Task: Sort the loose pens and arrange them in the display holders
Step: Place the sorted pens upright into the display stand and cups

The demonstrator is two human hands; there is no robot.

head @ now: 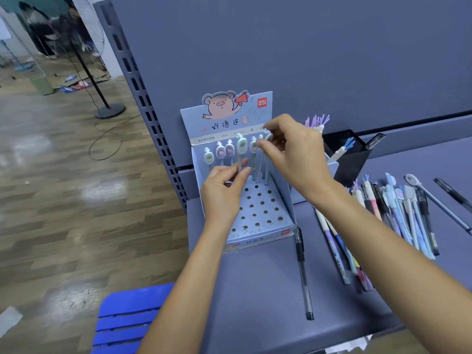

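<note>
From the head camera, a pale blue cardboard display holder (255, 238) with a pig on its back card stands on a grey-blue shelf (255, 290). Several pens with oval toppers (220, 152) stand in the holes of its back row.

The left hand (223, 192) pinches the barrel of a green-topped pen (241, 145) between thumb and fingers, so its grip is closed on that pen, held upright over the middle of the back row. The right hand (296, 152) reaches to the row's right end, its grip pinched on the top of a white-topped pen (266, 172) that stands there.

A clear pen with a black cap (302, 264) lies just beside the holder's right front corner. Farther right lies a heap of loose pens (398, 215), with a black mesh cup (350, 154) behind it.

A blue chair (127, 318) sits below the shelf edge.
</note>
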